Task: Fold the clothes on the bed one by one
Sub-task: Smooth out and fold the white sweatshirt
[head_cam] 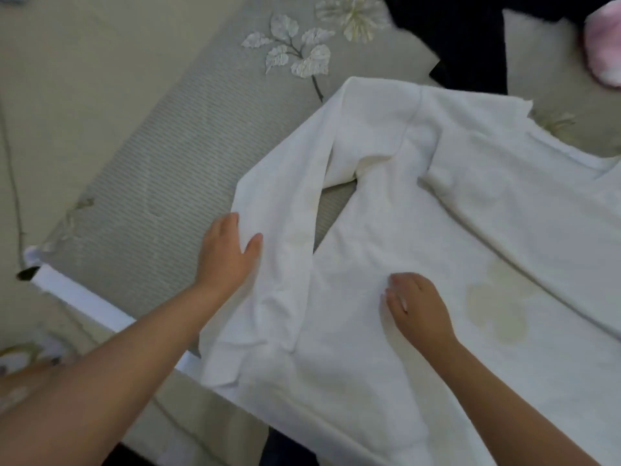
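Observation:
A white long-sleeved garment (pixel 437 203) lies spread flat on the bed, its body running from the lower middle to the right edge. One sleeve (pixel 285 230) is bent down along the garment's left side, its cuff near the bed's edge. My left hand (pixel 228 253) grips the outer edge of that sleeve, with the thumb on top and the fingers tucked under the fabric. My right hand (pixel 413 304) rests on the garment's body with its fingers curled down onto the cloth. Whether they pinch it I cannot tell.
The bed carries a grey striped cover (pixel 168 156) with leaf and flower embroidery (pixel 295 52). A black garment (pixel 470 38) lies at the top right, a pink fluffy item (pixel 605 45) beside it. The white bed edge (pixel 84 297) runs along the lower left, floor beyond.

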`<state>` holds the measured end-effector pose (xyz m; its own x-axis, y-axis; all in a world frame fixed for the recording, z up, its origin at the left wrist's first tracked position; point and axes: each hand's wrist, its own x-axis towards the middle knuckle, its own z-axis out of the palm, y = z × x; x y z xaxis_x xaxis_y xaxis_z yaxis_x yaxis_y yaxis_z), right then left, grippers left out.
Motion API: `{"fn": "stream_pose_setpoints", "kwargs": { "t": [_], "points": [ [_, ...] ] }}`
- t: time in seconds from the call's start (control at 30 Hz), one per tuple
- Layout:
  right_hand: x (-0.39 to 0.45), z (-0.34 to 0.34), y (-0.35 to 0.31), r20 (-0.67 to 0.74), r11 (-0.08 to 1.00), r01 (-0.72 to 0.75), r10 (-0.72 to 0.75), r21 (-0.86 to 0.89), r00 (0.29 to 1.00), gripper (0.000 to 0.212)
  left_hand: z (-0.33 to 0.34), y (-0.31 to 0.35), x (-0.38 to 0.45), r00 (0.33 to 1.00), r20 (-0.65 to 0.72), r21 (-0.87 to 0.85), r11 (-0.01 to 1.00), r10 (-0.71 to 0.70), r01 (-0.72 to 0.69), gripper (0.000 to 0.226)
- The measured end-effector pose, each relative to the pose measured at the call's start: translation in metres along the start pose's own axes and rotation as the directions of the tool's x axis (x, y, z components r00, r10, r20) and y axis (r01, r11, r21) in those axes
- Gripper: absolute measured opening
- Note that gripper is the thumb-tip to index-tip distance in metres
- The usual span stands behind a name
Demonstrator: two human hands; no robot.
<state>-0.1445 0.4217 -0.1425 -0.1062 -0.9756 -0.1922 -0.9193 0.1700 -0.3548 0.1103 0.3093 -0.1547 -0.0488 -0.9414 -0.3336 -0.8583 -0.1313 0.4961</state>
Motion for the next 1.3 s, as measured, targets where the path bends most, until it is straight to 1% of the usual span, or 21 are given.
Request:
{"fn": "stream_pose_setpoints", "kwargs": {
  "t": [0.03, 0.07, 0.13, 0.17, 0.23, 0.3, 0.37, 0.4, 0.47, 0.53, 0.57, 0.7, 0.77, 0.87, 0.93, 1.03, 1.1, 1.13, 1.2, 1.23, 1.3],
  "points": [
    [-0.003, 0.007, -0.018, -0.019, 0.998, 0.022, -0.021, 0.058, 1.0, 0.013, -0.005, -0.018, -0.016, 1.0, 0.019, -0.023, 1.0, 0.001, 0.0, 0.042],
    [-0.01, 0.018, -0.035, -0.025, 0.993, 0.03, -0.027, 0.114, 0.999, 0.016, -0.012, -0.035, -0.032, 0.998, 0.055, -0.025, 1.0, 0.005, -0.003, 0.037],
    [-0.024, 0.041, -0.069, 0.044, 0.987, 0.011, -0.018, 0.158, 0.999, 0.027, -0.02, -0.061, -0.059, 0.991, 0.132, 0.011, 1.0, 0.025, -0.027, 0.044],
    [-0.031, 0.05, -0.086, 0.097, 0.989, -0.038, 0.024, 0.142, 0.995, 0.034, -0.02, -0.071, -0.071, 0.987, 0.153, 0.039, 0.998, 0.039, -0.045, 0.051],
    [-0.041, 0.067, -0.11, 0.229, 0.969, -0.232, 0.208, 0.085, 0.951, 0.049, -0.017, -0.082, -0.09, 0.985, 0.165, 0.102, 0.992, 0.055, -0.072, 0.058],
    [-0.048, 0.077, -0.127, 0.269, 0.934, -0.352, 0.322, 0.068, 0.908, 0.052, -0.012, -0.087, -0.103, 0.986, 0.163, 0.114, 0.992, 0.04, -0.059, 0.055],
    [-0.051, 0.079, -0.139, 0.301, 0.908, -0.412, 0.372, 0.081, 0.878, 0.045, -0.006, -0.088, -0.108, 0.991, 0.135, 0.091, 0.996, 0.011, -0.024, 0.044],
    [-0.052, 0.077, -0.142, 0.316, 0.887, -0.444, 0.389, 0.125, 0.865, 0.035, -0.005, -0.087, -0.109, 0.993, 0.12, 0.084, 0.996, -0.001, -0.009, 0.043],
    [-0.051, 0.069, -0.141, 0.322, 0.802, -0.511, 0.418, 0.31, 0.85, 0.019, -0.007, -0.079, -0.108, 0.994, 0.106, 0.073, 0.997, -0.018, 0.011, 0.047],
    [-0.047, 0.049, -0.131, 0.288, 0.722, -0.5, 0.408, 0.479, 0.866, 0.019, -0.011, -0.064, -0.105, 0.995, 0.101, 0.058, 0.998, 0.009, -0.015, 0.048],
    [-0.045, 0.033, -0.123, 0.247, 0.717, -0.469, 0.399, 0.517, 0.883, 0.016, -0.012, -0.052, -0.101, 0.994, 0.096, 0.057, 0.996, 0.058, -0.064, 0.048],
    [-0.037, -0.038, -0.069, 0.079, 0.733, -0.367, 0.396, 0.573, 0.915, 0.003, -0.01, 0.02, -0.075, 0.953, 0.1, 0.071, 0.953, 0.286, -0.294, 0.045],
    [-0.033, -0.082, -0.03, 0.041, 0.735, -0.34, 0.392, 0.586, 0.919, 0.011, -0.001, 0.07, -0.061, 0.914, 0.117, 0.088, 0.912, 0.39, -0.4, 0.046],
    [-0.035, -0.154, 0.038, -0.026, 0.723, -0.303, 0.406, 0.621, 0.914, 0.012, 0.023, 0.145, -0.052, 0.845, 0.154, 0.105, 0.841, 0.513, -0.53, 0.047],
    [-0.045, -0.2, 0.094, -0.065, 0.669, -0.312, 0.474, 0.675, 0.878, 0.016, 0.047, 0.197, -0.054, 0.794, 0.179, 0.101, 0.792, 0.58, -0.602, 0.047],
    [-0.066, -0.239, 0.188, -0.046, 0.587, -0.379, 0.581, 0.715, 0.812, 0.025, 0.088, 0.266, -0.062, 0.739, 0.224, 0.105, 0.738, 0.636, -0.667, 0.049],
    [-0.08, -0.244, 0.25, -0.047, 0.592, -0.493, 0.668, 0.637, 0.742, 0.011, 0.118, 0.302, -0.07, 0.713, 0.269, 0.136, 0.707, 0.648, -0.694, 0.051],
    [-0.085, -0.24, 0.279, -0.062, 0.614, -0.585, 0.716, 0.53, 0.695, 0.018, 0.131, 0.316, -0.074, 0.707, 0.296, 0.165, 0.694, 0.643, -0.7, 0.052],
    [-0.095, -0.219, 0.32, -0.03, 0.586, -0.755, 0.795, 0.294, 0.606, 0.044, 0.151, 0.327, -0.08, 0.717, 0.361, 0.244, 0.681, 0.597, -0.69, 0.054],
    [-0.099, -0.206, 0.335, -0.009, 0.579, -0.783, 0.805, 0.229, 0.593, 0.048, 0.159, 0.33, -0.081, 0.727, 0.387, 0.284, 0.677, 0.567, -0.679, 0.054],
    [-0.105, -0.179, 0.35, 0.033, 0.636, -0.758, 0.763, 0.146, 0.646, 0.048, 0.168, 0.333, -0.075, 0.749, 0.414, 0.353, 0.667, 0.517, -0.656, 0.053]
  ]
}}
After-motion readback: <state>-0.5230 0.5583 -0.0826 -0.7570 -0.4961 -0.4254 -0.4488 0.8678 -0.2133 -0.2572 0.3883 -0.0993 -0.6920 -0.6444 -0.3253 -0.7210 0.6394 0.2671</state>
